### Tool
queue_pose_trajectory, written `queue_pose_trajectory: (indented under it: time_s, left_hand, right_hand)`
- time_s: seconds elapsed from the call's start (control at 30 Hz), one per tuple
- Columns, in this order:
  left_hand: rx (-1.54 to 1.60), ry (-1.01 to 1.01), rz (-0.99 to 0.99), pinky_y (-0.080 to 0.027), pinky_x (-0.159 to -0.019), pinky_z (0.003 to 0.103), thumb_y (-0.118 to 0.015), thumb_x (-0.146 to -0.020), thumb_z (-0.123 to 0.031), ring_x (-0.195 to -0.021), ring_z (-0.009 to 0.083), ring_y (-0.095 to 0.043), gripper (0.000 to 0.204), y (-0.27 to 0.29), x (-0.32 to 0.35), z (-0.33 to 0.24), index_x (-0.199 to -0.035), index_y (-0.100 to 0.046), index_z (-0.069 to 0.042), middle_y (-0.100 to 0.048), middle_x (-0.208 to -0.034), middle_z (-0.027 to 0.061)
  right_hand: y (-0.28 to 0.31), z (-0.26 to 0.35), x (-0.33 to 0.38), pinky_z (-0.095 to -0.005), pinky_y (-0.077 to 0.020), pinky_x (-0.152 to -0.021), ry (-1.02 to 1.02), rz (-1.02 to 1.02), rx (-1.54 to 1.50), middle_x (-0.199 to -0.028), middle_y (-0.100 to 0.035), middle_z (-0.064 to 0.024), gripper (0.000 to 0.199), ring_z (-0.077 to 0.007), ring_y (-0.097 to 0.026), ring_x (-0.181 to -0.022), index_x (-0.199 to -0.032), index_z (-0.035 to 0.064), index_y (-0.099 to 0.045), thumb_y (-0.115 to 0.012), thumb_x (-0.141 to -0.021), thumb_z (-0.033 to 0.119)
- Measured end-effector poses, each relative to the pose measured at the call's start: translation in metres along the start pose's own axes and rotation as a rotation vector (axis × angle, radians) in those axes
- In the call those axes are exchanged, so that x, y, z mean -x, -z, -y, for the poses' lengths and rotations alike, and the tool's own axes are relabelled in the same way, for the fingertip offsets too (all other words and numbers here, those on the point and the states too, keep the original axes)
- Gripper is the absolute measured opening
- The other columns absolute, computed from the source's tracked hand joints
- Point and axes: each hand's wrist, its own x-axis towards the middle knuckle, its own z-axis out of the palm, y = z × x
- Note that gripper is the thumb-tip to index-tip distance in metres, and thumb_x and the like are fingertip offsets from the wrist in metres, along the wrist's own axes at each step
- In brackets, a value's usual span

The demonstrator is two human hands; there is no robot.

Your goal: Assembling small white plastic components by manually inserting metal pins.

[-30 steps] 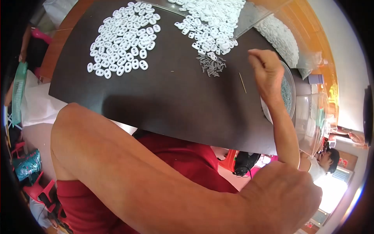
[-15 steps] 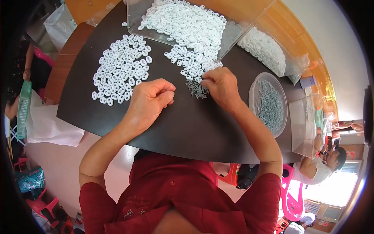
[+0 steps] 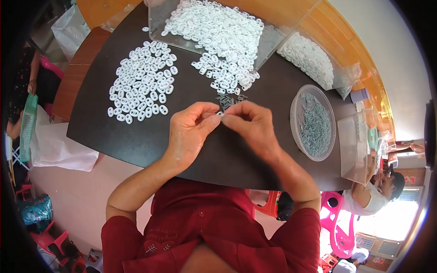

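Note:
My left hand (image 3: 192, 134) pinches a small white oval plastic piece (image 3: 220, 113) above the dark table. Against it press the fingertips of my right hand (image 3: 251, 125), closed in a pinch; anything more between them is too small to make out. Just beyond my fingers lies a little heap of grey screws (image 3: 226, 101), partly hidden by the hands. Behind it, white two-holed pieces (image 3: 230, 82) spill from a clear plastic box (image 3: 157, 32). To the left of my hands, many similar pieces (image 3: 141, 82) are spread on the table.
A round clear tub (image 3: 296, 136) of grey screws stands at the right. Past it are an empty clear container (image 3: 353, 148) and a bag of white pieces (image 3: 309, 59). At far left, another person's hand holds a green basket (image 3: 28, 123); a second person sits at far right.
My left hand has moved right and my right hand has come left from the screw heap, so their fingertips now meet at the white piece. Another white piece lies at the left pile's near edge.

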Motion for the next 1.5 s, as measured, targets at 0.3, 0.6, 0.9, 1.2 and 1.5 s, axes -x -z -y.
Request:
queue_pose_trajectory:
  time_s: [0.3, 0.6, 0.9, 1.2, 1.5]
  left_hand:
    - [0.218, 0.181, -0.022, -0.042, -0.054, 0.019, -0.058, -0.090, -0.012, -0.063, 0.0053, -0.053, 0.012, 0.001, 0.018, 0.006, -0.092, -0.061, 0.000, -0.061, -0.075, 0.0032]
    - [0.203, 0.144, 0.061, -0.044, -0.055, 0.020, -0.058, -0.090, -0.012, -0.065, 0.0067, -0.054, 0.014, 0.003, 0.018, 0.007, -0.094, -0.062, 0.001, -0.061, -0.077, 0.0044]
    - [0.276, 0.173, 0.071, -0.045, -0.057, 0.020, -0.062, -0.083, 0.000, -0.068, 0.0080, -0.055, 0.018, 0.010, 0.018, 0.008, -0.101, -0.063, 0.002, -0.063, -0.080, 0.0051]
    - [0.244, 0.218, 0.052, -0.044, -0.054, 0.020, -0.064, -0.083, -0.004, -0.061, 0.0086, -0.054, 0.010, 0.010, 0.019, 0.011, -0.091, -0.062, 0.001, -0.062, -0.076, 0.0066]
    - [0.244, 0.202, 0.049, -0.044, -0.053, 0.020, -0.063, -0.084, -0.005, -0.060, 0.0084, -0.054, 0.010, 0.009, 0.018, 0.011, -0.091, -0.061, 0.001, -0.062, -0.075, 0.0066]
  right_hand:
    - [0.008, -0.020, 0.016, -0.0222, -0.0444, -0.068, 0.207, -0.125, 0.197, -0.080, -0.063, -0.0010, 0.009, -0.0063, -0.055, -0.075, -0.087, 0.0015, -0.067, -0.065, -0.078, 0.004]
    - [0.050, -0.047, -0.033, -0.0333, -0.0448, -0.065, 0.352, -0.301, 0.741, -0.072, -0.059, -0.0076, 0.011, -0.0214, -0.056, -0.071, -0.082, 0.0042, -0.066, -0.066, -0.071, 0.005]
    - [0.041, -0.044, -0.040, -0.0384, -0.0438, -0.064, 0.556, -0.219, 0.876, -0.070, -0.057, -0.0082, 0.006, -0.0275, -0.054, -0.072, -0.070, 0.0037, -0.057, -0.063, -0.071, 0.002]
    - [0.043, -0.047, -0.035, -0.0391, -0.0433, -0.061, 0.624, -0.181, 0.898, -0.073, -0.055, -0.0096, 0.010, -0.0291, -0.053, -0.071, -0.074, 0.0037, -0.055, -0.064, -0.071, 0.001]
    - [0.040, -0.038, -0.028, -0.0244, -0.0455, -0.063, 0.316, -0.137, 0.541, -0.077, -0.059, -0.0046, 0.012, -0.0113, -0.056, -0.069, -0.089, 0.0013, -0.057, -0.063, -0.078, 0.000]
